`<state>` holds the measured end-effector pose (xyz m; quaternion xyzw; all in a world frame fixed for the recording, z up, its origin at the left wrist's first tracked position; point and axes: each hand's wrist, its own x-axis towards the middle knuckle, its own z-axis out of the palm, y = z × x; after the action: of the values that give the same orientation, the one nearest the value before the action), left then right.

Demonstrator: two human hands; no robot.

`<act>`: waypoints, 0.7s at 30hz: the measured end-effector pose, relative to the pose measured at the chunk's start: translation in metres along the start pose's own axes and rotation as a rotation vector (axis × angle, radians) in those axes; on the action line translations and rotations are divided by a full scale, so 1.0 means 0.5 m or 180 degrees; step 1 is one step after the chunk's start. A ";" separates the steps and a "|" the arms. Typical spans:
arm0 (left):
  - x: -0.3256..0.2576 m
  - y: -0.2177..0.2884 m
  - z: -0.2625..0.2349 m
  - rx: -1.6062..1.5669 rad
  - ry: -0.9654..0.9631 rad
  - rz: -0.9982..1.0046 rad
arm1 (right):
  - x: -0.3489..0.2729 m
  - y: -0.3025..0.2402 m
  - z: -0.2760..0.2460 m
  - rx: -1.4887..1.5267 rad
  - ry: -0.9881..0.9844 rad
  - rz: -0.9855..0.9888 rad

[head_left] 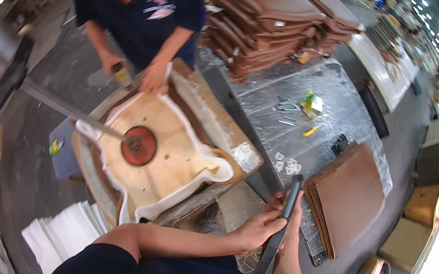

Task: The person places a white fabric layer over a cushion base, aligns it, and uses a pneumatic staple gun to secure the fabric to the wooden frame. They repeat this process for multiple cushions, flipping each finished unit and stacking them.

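My left hand (258, 229) reaches across my body and grips a long, thin, dark flat object (280, 225) that stands nearly upright, seen edge-on. My right hand (295, 212) is on its other side, largely hidden behind it, fingers against its upper part. Left of my hands lies an upturned seat (171, 158): a plywood base edged with white foam and a brown cover. A red round disc (139, 146) on a metal arm (65, 108) presses on its middle.
A co-worker in a dark blue shirt (148, 7) stands across the seat, both hands at its far edge, one holding a small tool (121, 73). Stacked brown covers (270, 25) behind, brown panels (349, 199) right, white foam sheets (63, 233) lower left, small parts on the metal tabletop (326, 105).
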<state>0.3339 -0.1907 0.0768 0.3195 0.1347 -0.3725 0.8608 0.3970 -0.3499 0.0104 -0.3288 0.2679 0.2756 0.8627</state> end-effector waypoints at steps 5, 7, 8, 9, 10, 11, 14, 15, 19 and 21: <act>-0.061 -0.007 -0.031 0.1982 0.0167 0.1523 | 0.031 -0.077 0.070 -0.0622 0.0347 -0.1045; -0.090 0.015 -0.032 0.2290 -0.0160 0.1135 | 0.042 -0.097 0.099 -0.0667 0.0420 -0.1229; -0.094 0.007 -0.035 0.2456 0.0170 0.1501 | 0.043 -0.089 0.116 -0.0765 0.0431 -0.1209; -0.094 -0.002 -0.033 0.2623 0.0502 0.1855 | 0.041 -0.081 0.131 -0.0857 0.0446 -0.1197; -0.092 -0.008 -0.032 0.2791 0.0834 0.2199 | 0.039 -0.071 0.146 -0.0942 0.0465 -0.1194; -0.089 -0.008 -0.026 0.2741 0.1079 0.2417 | 0.030 -0.058 0.132 -0.1047 0.0306 -0.1004; -0.105 0.013 -0.033 0.2630 0.1600 0.2771 | -0.006 0.025 0.154 -0.1169 0.0006 -0.0863; -0.126 0.023 -0.035 0.2628 0.1466 0.2699 | -0.028 0.031 0.148 -0.1592 -0.0597 -0.0899; -0.187 0.020 -0.038 0.2047 0.1160 0.2797 | -0.057 0.078 0.145 -0.1826 -0.0265 -0.1296; -0.208 0.020 -0.053 0.1948 0.0992 0.2868 | -0.077 0.104 0.149 -0.1891 -0.0173 -0.1597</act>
<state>0.2698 -0.1106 0.1102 0.6316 -0.0036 0.0612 0.7729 0.3569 -0.2753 0.0609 -0.6122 0.0647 0.1301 0.7772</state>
